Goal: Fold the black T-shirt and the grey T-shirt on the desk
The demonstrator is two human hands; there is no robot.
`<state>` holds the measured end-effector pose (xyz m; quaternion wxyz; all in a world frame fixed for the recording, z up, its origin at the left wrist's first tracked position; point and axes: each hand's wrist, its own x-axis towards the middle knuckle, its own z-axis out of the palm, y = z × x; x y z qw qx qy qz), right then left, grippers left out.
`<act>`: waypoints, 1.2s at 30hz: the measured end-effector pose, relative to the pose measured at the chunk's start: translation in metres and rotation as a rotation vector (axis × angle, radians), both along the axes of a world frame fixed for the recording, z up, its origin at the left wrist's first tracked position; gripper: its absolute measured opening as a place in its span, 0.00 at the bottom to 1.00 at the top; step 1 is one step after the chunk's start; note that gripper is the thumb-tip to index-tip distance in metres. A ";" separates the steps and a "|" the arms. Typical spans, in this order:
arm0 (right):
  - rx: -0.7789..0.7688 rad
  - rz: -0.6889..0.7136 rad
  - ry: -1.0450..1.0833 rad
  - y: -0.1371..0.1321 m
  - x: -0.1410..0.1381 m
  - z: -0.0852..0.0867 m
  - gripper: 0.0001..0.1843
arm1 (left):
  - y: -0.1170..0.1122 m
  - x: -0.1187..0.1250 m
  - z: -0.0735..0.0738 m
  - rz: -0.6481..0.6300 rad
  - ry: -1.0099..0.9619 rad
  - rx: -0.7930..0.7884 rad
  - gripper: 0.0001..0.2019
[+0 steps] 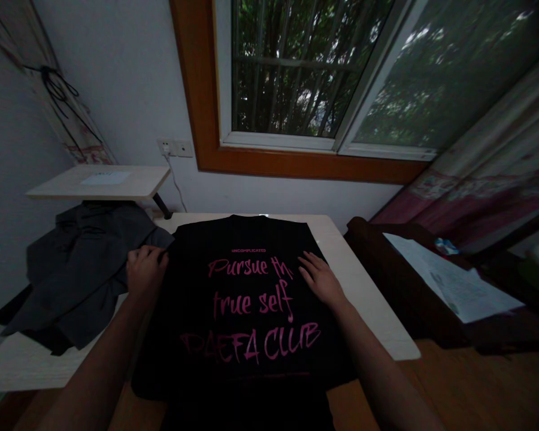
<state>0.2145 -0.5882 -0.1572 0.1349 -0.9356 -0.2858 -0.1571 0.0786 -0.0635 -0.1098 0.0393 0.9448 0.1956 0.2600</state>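
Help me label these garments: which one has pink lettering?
The black shirt, spread out under the right hand; the dark grey clothing heaped at the left shows no lettering.

- Shirt [247, 287] is spread on table [363, 287].
- Left hand [147, 270] is curled at its left edge.
- Right hand [322, 279] is laid on it.
- Grey garment [83, 269] is heaped at left.

On the black shirt [247, 332], the lowest print line [287, 375] is illegible — likewise the text [469, 287] on the sheet [424, 266] at right. The bottom edge crops both forearms [381, 365].
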 end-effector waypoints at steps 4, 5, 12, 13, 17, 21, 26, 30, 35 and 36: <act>0.002 -0.004 0.004 0.000 0.000 0.001 0.26 | -0.001 0.021 0.011 -0.019 -0.046 -0.034 0.18; 0.002 -0.006 0.005 0.000 0.000 0.000 0.26 | -0.003 0.026 0.015 -0.023 -0.052 -0.046 0.18; 0.001 -0.003 -0.001 -0.001 0.001 -0.001 0.26 | -0.053 0.046 0.041 -0.106 0.014 0.012 0.17; 0.006 -0.003 0.000 -0.001 0.001 -0.001 0.25 | -0.063 0.047 0.041 -0.140 0.022 0.053 0.17; 0.009 -0.004 0.008 -0.001 0.001 -0.001 0.25 | -0.108 0.045 0.030 -0.350 0.081 0.148 0.16; -0.006 -0.004 0.015 -0.001 0.001 0.001 0.25 | -0.143 0.034 0.014 -0.693 0.083 0.118 0.19; -0.006 0.002 0.013 -0.001 0.002 0.000 0.25 | -0.143 0.016 0.010 -0.768 0.036 0.072 0.21; 0.014 -0.005 0.013 -0.001 0.003 -0.002 0.24 | -0.105 0.001 0.009 -0.618 0.015 0.061 0.23; 0.043 -0.028 0.038 0.003 0.004 0.004 0.23 | -0.051 -0.022 -0.009 -0.510 -0.032 0.037 0.29; 0.052 -0.040 0.042 0.007 0.004 0.007 0.22 | -0.044 -0.025 -0.014 -0.491 -0.024 0.016 0.30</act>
